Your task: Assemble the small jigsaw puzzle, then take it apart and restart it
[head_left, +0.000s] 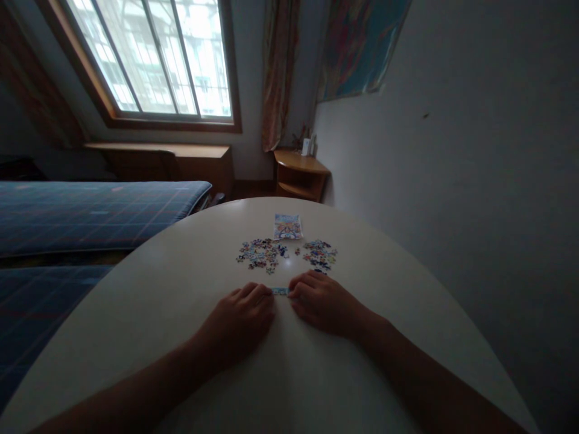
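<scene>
A short strip of joined jigsaw puzzle pieces (pixel 280 291), light blue, lies flat on the white table between my hands. My left hand (pixel 246 313) rests on the tabletop with its fingers closed at the strip's left end. At the right end, the closed fingers of my right hand (pixel 319 301) press on the strip. Both fingertips are partly hidden, as are the strip's ends. Beyond the hands lie two loose heaps of puzzle pieces, a left heap (pixel 260 252) and a right heap (pixel 320 253). Behind them is a small printed picture sheet (pixel 287 226).
The round white table (pixel 190 361) has a curved edge. To its left stands a bed with a blue plaid mattress (pixel 90 214). A grey-white wall (pixel 407 181) runs along the right. A wooden corner shelf (pixel 301 163) and a desk (pixel 203 150) are beyond the table.
</scene>
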A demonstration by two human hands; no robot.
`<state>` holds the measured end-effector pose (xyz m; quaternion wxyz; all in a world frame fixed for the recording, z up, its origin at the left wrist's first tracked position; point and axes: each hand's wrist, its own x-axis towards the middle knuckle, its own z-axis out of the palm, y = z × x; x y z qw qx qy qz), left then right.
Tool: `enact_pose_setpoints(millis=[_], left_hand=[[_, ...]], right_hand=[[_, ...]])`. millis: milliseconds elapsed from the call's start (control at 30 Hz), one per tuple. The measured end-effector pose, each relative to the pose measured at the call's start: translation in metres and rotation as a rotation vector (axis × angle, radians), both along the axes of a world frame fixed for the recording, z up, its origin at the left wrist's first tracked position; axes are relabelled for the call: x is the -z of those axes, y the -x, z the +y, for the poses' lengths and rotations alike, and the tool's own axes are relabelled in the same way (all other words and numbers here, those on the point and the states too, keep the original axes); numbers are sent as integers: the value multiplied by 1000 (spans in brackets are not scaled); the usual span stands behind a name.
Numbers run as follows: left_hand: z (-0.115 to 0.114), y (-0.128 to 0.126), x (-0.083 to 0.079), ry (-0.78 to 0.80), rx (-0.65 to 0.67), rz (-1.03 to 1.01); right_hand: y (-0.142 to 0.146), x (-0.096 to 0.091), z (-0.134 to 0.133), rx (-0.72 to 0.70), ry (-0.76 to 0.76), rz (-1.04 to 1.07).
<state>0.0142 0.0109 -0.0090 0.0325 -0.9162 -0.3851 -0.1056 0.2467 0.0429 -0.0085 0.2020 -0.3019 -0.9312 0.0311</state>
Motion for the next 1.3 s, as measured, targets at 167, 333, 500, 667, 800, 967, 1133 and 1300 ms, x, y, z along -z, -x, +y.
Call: enact_pose_setpoints(millis=[167,333,500,667,800,967,1133,1300], left_hand=[[0,1,0,-11,3,3],[1,2,3,-13,8,-38],[1,1,1,-15,4,-15],[2,1,0,-6,15,-16],[3,2,3,-37,38,-18],[4,2,2,-47,40,7],[3,2,0,-27,25,6],[3,2,3,-9,11,-37]], right_hand=[[0,0,0,-2,-6,-3],[0,-1,0,-57,-71,-6],[2,-3,-4,-107,-111,-58],[2,-2,-5,-100,-99,-57],[3,-1,-6,-123,-81,-51],[3,0,-8,-154,-43,-47],[3,-1,-7,-156,-22,-42],[3,-1,-7,-159,-9,-40]])
